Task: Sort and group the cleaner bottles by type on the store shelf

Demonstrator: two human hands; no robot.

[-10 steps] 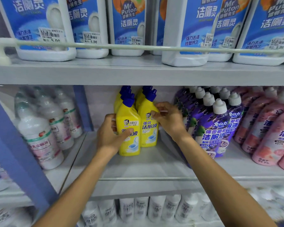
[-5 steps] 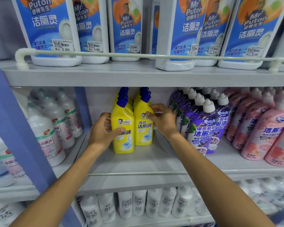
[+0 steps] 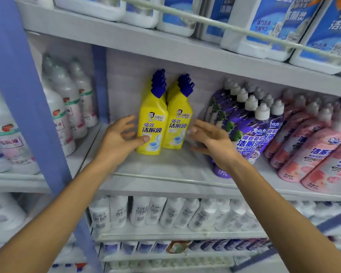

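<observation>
Store shelving: grey metal shelf (image 3: 165,170), blue upright post (image 3: 28,95) at left. Past it, white bottles (image 3: 67,107), three in the clearest file.

Left hand (image 3: 120,138) loose-fingered, thumb tip on the front-left bottle. Yellow bottles (image 3: 163,123): two upright files, touching, mid-shelf; the ones behind can't be counted.

Right hand (image 3: 211,138) spread, holding nothing, just beside the right file; contact unclear. Hands apart.

Purple bottles (image 3: 248,131), two files. Pink bottles (image 3: 313,150) far right.

Cool, even store light lit the scene flatly, with soft shadow gathered under the upper shelf (image 3: 165,46). The yellow bottles (image 3: 153,123) at centre were sharpest; motion blur smeared the white bottles (image 3: 161,211) below and the pink bottles (image 3: 319,152) at right, while wide-angle distortion tilted the blue upright (image 3: 14,75).
</observation>
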